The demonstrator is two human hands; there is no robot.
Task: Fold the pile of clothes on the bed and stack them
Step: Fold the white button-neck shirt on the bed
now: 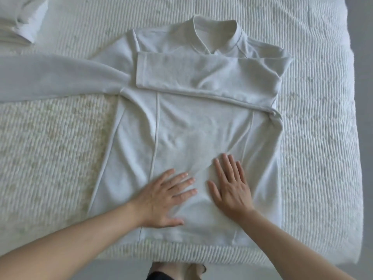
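We read no brand, label or writing anywhere, and we see no containers. A pale sweatshirt (191,126) lies flat at the centre of the bed (314,138), collar at 12 o'clock, hem at 6. One sleeve (201,74) is folded across the chest; the other sleeve (50,75) stretches out toward 9 o'clock. Left hand (163,201) rests flat on the lower front, fingers straight and spread, grip apart, pinching nothing. Right hand (230,186) lies just beside it at 3 o'clock, palm down, fingers straight, grip apart too. The sweatshirt is under both palms, not gripped. Folded white cloth (20,19) sits at 10 o'clock, well apart from the hands.
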